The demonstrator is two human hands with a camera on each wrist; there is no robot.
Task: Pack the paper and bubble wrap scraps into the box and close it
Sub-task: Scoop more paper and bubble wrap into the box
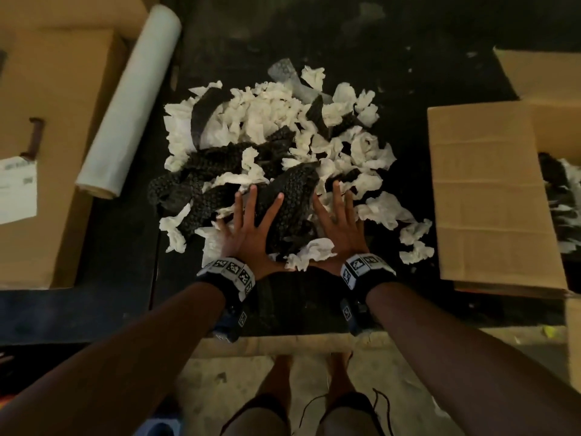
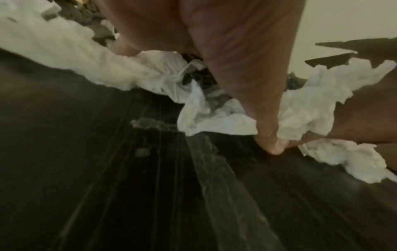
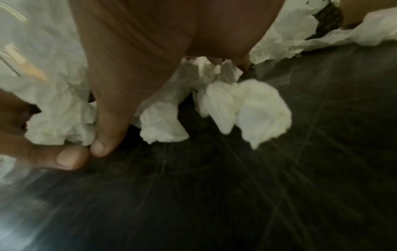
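Note:
A heap of white paper scraps (image 1: pixel 267 121) mixed with dark bubble wrap strips (image 1: pixel 289 196) lies on the black table (image 1: pixel 314 303). My left hand (image 1: pixel 248 228) rests flat on the heap's near edge, fingers spread and straight. My right hand (image 1: pixel 338 225) lies beside it, fingers also spread, over paper and bubble wrap. The two thumbs meet at a crumpled paper wad (image 1: pixel 311 251). In the left wrist view my thumb (image 2: pixel 266 118) touches the table among white paper (image 2: pixel 300 105). The right wrist view shows my thumb (image 3: pixel 107 118) beside loose paper wads (image 3: pixel 253 108). An open cardboard box (image 1: pixel 490 190) stands at the right with scraps inside.
A roll of clear film (image 1: pixel 132 99) lies at the left against a large cardboard box (image 1: pixel 53 127) bearing a white label (image 1: pixel 15 187). The table's near edge runs just below my wrists. My legs and the floor show beneath it.

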